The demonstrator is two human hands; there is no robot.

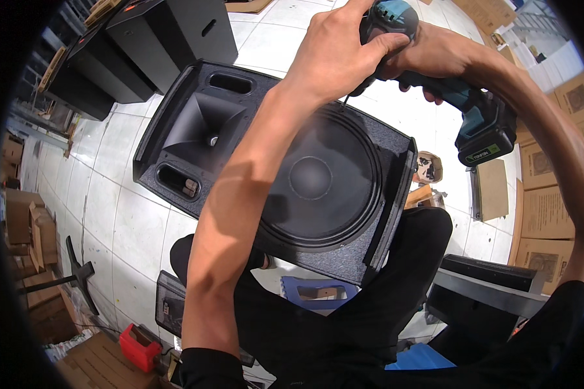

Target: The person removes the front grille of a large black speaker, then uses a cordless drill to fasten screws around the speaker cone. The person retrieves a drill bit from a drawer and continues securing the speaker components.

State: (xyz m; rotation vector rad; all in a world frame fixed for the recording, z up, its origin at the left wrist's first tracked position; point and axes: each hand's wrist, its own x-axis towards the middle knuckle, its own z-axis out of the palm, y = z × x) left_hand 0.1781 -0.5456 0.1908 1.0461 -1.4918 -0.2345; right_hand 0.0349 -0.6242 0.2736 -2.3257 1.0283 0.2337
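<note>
A black speaker cabinet [239, 124] lies face up before me, above my knees. Its round woofer [310, 178] and square horn [202, 123] show, with my left forearm crossing between them. At the far edge of the woofer I hold a teal and black cordless drill [459, 94], its bit pointing down at the rim. My right hand [428, 57] is wrapped round the drill's grip. My left hand [344, 48] is closed over the front of the drill's body, thumb along its side. The bit's tip and any screw under it are too small to make out.
Several black cabinets [156, 48] stand at the far left. Right of the speaker sits a small box of dark parts [428, 167]. Cardboard cartons [545, 201] are stacked along the right. A blue frame [318, 293] lies between my legs, a red case [140, 348] at lower left.
</note>
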